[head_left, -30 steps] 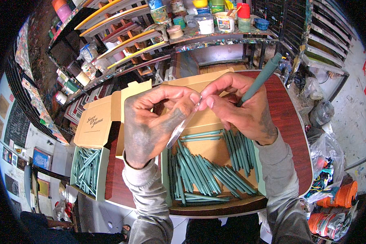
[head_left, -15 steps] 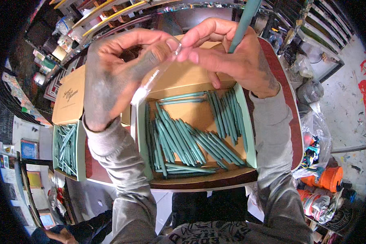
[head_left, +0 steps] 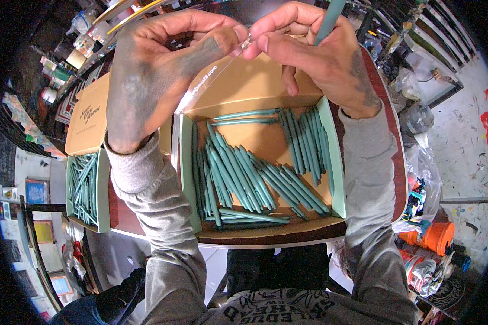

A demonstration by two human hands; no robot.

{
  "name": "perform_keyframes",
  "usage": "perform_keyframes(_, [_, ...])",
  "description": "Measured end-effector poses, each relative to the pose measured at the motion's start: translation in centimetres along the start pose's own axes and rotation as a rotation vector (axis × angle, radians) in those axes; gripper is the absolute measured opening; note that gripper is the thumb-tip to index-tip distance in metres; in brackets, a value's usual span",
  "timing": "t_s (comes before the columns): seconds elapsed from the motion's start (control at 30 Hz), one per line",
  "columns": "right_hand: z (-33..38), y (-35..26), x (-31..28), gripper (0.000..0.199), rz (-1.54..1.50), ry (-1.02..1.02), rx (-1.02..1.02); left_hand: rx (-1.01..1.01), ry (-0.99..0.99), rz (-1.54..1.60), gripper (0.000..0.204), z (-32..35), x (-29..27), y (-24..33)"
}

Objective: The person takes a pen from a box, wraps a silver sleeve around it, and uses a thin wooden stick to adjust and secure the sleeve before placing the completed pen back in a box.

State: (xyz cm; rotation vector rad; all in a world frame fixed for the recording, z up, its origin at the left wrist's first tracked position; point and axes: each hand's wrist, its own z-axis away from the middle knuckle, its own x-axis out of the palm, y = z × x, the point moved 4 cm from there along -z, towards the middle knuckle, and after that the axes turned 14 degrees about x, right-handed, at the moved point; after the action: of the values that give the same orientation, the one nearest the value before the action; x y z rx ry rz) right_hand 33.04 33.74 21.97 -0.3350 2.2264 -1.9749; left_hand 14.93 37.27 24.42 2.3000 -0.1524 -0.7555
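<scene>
My left hand (head_left: pixel 157 76) pinches the top end of a narrow clear plastic sleeve (head_left: pixel 200 84), which hangs down toward the box. Fingertips of my right hand (head_left: pixel 331 65) close on the same end of the sleeve. A slim teal pen (head_left: pixel 331 23) is also tucked in my right hand, pointing up and out of the picture. Below both hands lies an open cardboard box (head_left: pixel 339 181), green on its outer sides. Loose teal pens (head_left: pixel 236 170) fill much of it in several slanting groups.
To the left stands a smaller open box (head_left: pixel 104 192) packed with similar pens. Both boxes sit on a dark red table (head_left: pixel 126 208). Clear plastic bags (head_left: pixel 424 179) and an orange container (head_left: pixel 438 238) are at the right. A drying rack (head_left: pixel 431 38) stands back right.
Both hands have risen slightly, with the sleeve and the pen still in them. The fingertips stay together at the sleeve's end. Pens in the box look unchanged.
</scene>
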Motion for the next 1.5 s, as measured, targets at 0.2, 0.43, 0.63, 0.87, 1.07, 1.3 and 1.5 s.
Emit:
perform_keyframes(0.2, [0.3, -0.5, 0.5, 0.013, 0.087, 0.182, -0.029, 0.048, -0.010, -0.120, 0.020, -0.2, 0.2, 0.3])
perform_keyframes(0.43, [0.4, 0.0, 0.3, 0.016, 0.256, 0.246, -0.113, 0.013, 0.004, -0.108, 0.020, -0.1, 0.8, 0.1])
perform_keyframes(0.63, [-0.1, 0.1, -0.3, 0.020, 0.184, 0.158, -0.204, 0.007, 0.035, -0.044, 0.021, -0.2, 0.5, -0.3])
perform_keyframes(0.87, [0.1, 0.0, -0.2, 0.020, 0.079, 0.065, -0.190, -0.002, 0.041, -0.054, 0.024, -0.2, 0.0, -0.3])
perform_keyframes(1.07, [-0.4, 0.2, -0.5, 0.014, 0.052, 0.024, -0.249, -0.001, 0.030, -0.060, 0.024, -0.3, 0.1, -0.2])
perform_keyframes(1.3, [0.0, 0.2, -0.5, 0.016, 0.067, 0.111, -0.091, 0.006, 0.043, 0.040, 0.022, -0.1, 0.7, -0.1])
perform_keyframes(1.5, [0.3, -0.6, -0.3, 0.024, 0.110, 0.053, -0.132, -0.004, 0.032, 0.106, 0.021, -0.1, 0.5, 0.4])
